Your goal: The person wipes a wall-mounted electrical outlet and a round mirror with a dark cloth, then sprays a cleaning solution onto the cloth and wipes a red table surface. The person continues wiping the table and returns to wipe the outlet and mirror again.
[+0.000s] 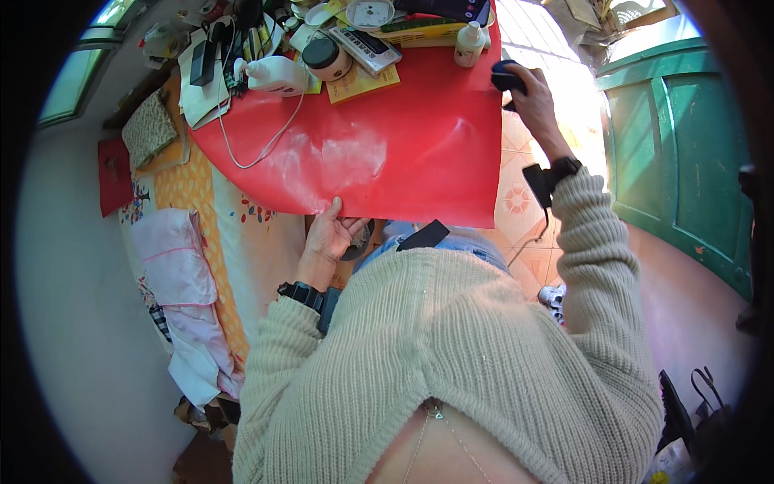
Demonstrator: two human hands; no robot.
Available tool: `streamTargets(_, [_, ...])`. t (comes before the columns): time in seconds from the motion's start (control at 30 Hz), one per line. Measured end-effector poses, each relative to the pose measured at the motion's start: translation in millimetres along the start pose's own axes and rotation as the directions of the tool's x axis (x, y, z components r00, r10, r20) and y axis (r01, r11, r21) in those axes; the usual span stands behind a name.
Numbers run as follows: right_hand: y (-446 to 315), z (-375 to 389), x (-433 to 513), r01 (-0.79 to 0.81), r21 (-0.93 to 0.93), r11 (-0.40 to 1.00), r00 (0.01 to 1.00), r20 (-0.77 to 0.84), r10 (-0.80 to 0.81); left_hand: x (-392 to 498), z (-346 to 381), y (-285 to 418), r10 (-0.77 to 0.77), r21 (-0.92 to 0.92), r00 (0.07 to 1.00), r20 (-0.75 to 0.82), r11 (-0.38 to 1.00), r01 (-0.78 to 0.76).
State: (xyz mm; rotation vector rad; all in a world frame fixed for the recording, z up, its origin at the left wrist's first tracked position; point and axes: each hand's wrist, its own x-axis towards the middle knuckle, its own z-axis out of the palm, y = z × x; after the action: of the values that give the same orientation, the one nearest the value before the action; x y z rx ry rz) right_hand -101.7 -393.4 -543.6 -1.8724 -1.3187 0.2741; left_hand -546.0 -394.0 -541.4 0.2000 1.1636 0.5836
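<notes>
A glossy red cover [423, 145] lies over the table in front of me. My left hand [331, 236] is at its near edge, palm up, the thumb on top of the edge and the other fingers apart beneath or beside it. Past the table's right edge, above the tiled floor, my right hand [532, 91] grips a dark, soft-looking object [509, 78]; its kind is unclear. A small white bottle [469, 45] stands upright near that edge, left of my right hand. A white cable [266, 151] loops over the left part of the cover.
A white pump bottle [275, 75], a dark-lidded jar [326, 58], a calculator-like device [366, 49] and a yellow booklet [363, 83] crowd the table's far side. At left is a bed with folded pink cloth [172, 257]. A green door [677, 157] stands at right.
</notes>
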Motion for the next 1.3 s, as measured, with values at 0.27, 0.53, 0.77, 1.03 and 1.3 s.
streamTargets(0.27, [10, 60, -21, 0.015, -0.138, 0.99, 0.952, 0.306, 0.029, -1, 6, -2, 0.02, -0.022, 0.998, -0.059, 1.0, -0.021])
streamTargets(0.53, [-12, 50, -119, -0.074, 0.061, 0.995, 0.874, 0.485, 0.036, 6, 11, -4, 0.007, -0.06, 0.999, -0.035, 0.998, -0.009])
streamTargets(0.77, [-46, 35, -152, -0.242, 0.085, 0.966, 0.638, 0.765, 0.093, 7, 10, -6, 0.009, -0.055, 0.999, -0.039, 0.998, -0.011])
streamTargets(1.03, [-33, 77, -46, -0.263, 0.063, 0.963, 0.937, 0.256, 0.24, 2, 8, -4, -0.011, -0.047, 0.999, -0.049, 0.999, 0.008])
streamTargets(1.3, [-69, 109, -90, -0.015, -0.014, 1.0, 0.835, 0.55, 0.02, 7, 7, -7, 0.029, -0.078, 1.0, 0.007, 0.997, -0.029])
